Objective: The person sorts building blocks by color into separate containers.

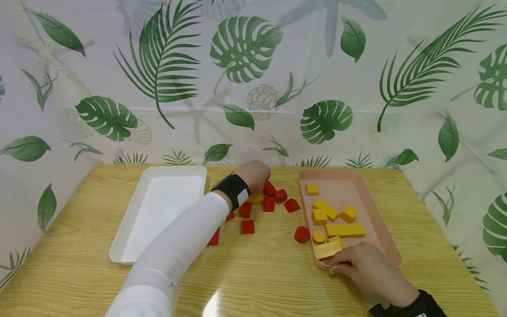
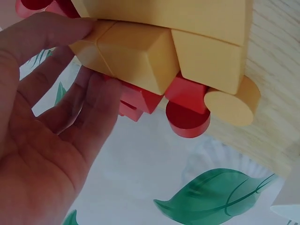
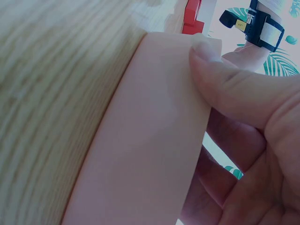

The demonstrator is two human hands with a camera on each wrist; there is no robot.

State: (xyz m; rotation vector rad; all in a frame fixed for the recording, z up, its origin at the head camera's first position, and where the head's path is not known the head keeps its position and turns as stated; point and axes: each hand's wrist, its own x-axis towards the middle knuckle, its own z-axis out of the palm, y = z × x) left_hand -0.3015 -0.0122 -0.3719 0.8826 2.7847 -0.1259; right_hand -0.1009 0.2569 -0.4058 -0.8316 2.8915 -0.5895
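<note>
My left hand [image 1: 253, 176] reaches into the loose blocks at the back middle of the table. In the left wrist view, its thumb and fingers pinch a yellow block [image 2: 136, 51] among other yellow and red ones; the head view hides most of this grip. My right hand [image 1: 370, 268] grips the near rim of the pink tray [image 1: 336, 187], thumb outside on the wall, as the right wrist view shows. Several yellow blocks lie in that tray, among them a long bar [image 1: 344, 230] and a round piece [image 1: 318, 237].
Several red blocks lie between the trays, including a square one [image 1: 247, 226] and a red cylinder [image 1: 302, 234] beside the pink tray's left wall. A white tray [image 1: 170, 198] stands at the left. Behind the wooden table [image 1: 261, 277] hangs a leaf-patterned cloth [image 1: 277, 127].
</note>
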